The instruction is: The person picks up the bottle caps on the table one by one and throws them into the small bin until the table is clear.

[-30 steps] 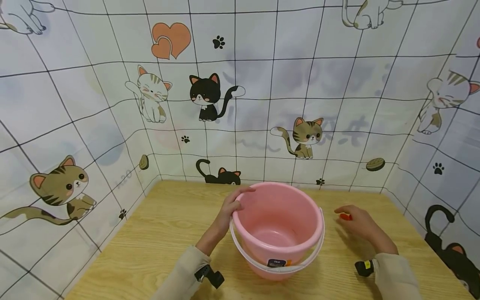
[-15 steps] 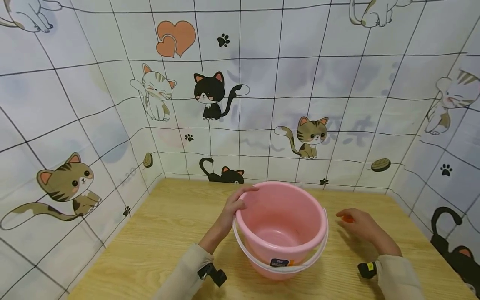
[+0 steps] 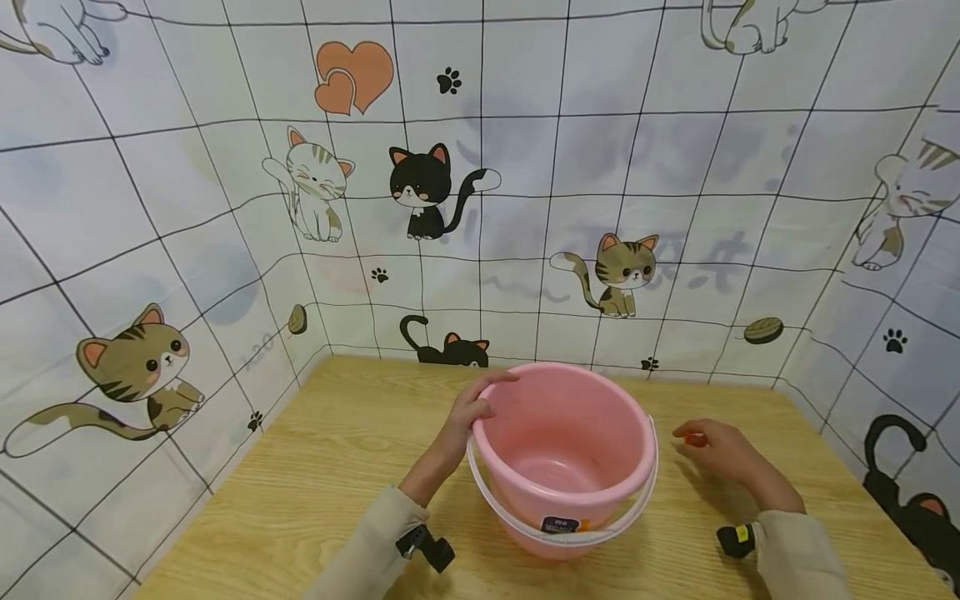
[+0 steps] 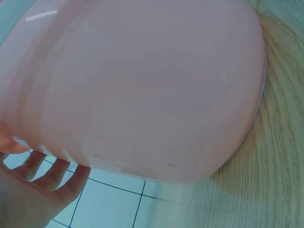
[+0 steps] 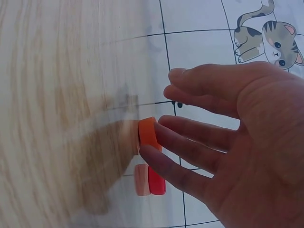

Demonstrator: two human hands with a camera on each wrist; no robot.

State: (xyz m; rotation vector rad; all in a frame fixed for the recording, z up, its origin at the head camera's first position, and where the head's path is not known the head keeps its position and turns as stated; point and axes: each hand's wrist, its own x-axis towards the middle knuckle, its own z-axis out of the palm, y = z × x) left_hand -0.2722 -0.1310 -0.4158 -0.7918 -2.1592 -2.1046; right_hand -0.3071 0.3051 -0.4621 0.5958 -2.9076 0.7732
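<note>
A pink plastic bucket [image 3: 570, 412] stands upright on the table, its white handle [image 3: 570, 540] hanging down over the front. My left hand [image 3: 461, 425] grips the bucket's left rim, fingers over the edge. In the left wrist view the bucket's side fills most of the picture, with the left hand's fingers [image 4: 69, 183] against it. To the right of the bucket, my right hand [image 3: 720, 450] is held low over the table with relaxed, spread fingers. Its fingertips overlap a small orange round piece [image 5: 148, 130] in the right wrist view. A red piece [image 5: 157, 180] is beside that one.
The wood-grain table [image 3: 360, 433] is bounded at the back and sides by a white grid-patterned sheet [image 3: 510, 158] printed with cats. A small black device [image 3: 424, 547] is worn on the left wrist, and another device [image 3: 735, 540] on the right.
The head view has shifted slightly, so the scene sits a little farther right. Bucket and both hands keep their places relative to each other.
</note>
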